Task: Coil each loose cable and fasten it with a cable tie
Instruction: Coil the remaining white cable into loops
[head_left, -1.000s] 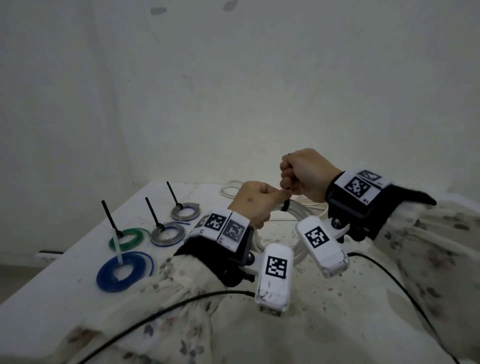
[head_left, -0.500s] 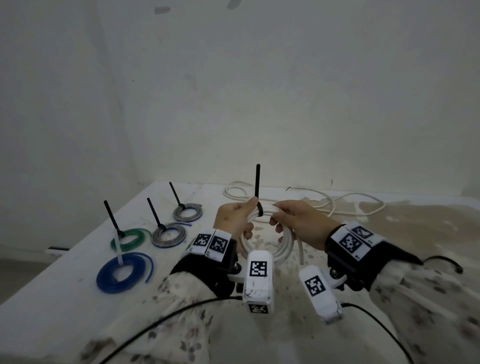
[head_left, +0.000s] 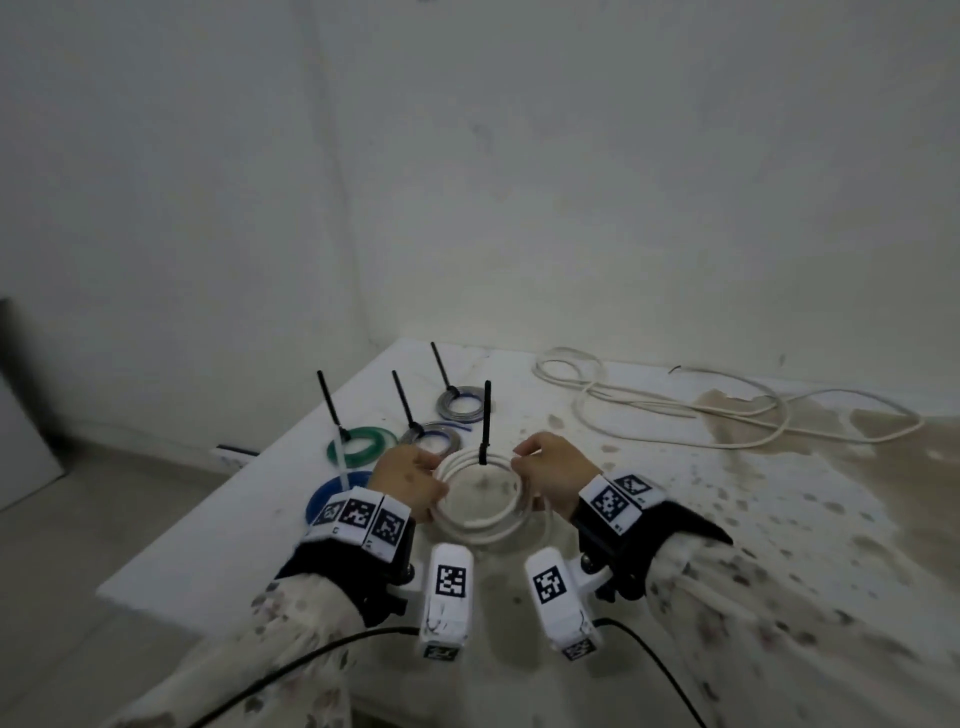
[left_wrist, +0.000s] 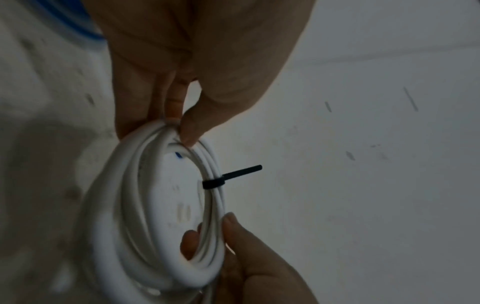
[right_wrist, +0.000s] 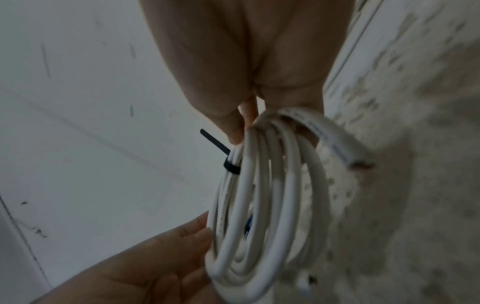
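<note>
Lowering the white coil (head_left: 480, 512) toward the worktop (head_left: 727, 519) after cinching its black tie (head_left: 484, 426), both the left hand (head_left: 408, 480) and right hand (head_left: 553, 470) grip its opposite sides, so this cable looks fastened, leaving the loose cable (head_left: 727, 410) behind.

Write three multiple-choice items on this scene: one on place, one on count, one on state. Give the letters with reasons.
1. Where does the loose white cable lie?
A. far right of the table
B. on the floor
C. inside the blue coil

2. How many tied coils lie left of the hands?
A. two
B. four
C. six

3. What is the state of the white coil?
A. untied
B. bound by a black cable tie
C. lying unheld

Key: 1 A, it sprawls beyond the right hand. 2 B, blue, green and two grey. 3 B, the tie wraps it while the left hand and right hand hold it.
</note>
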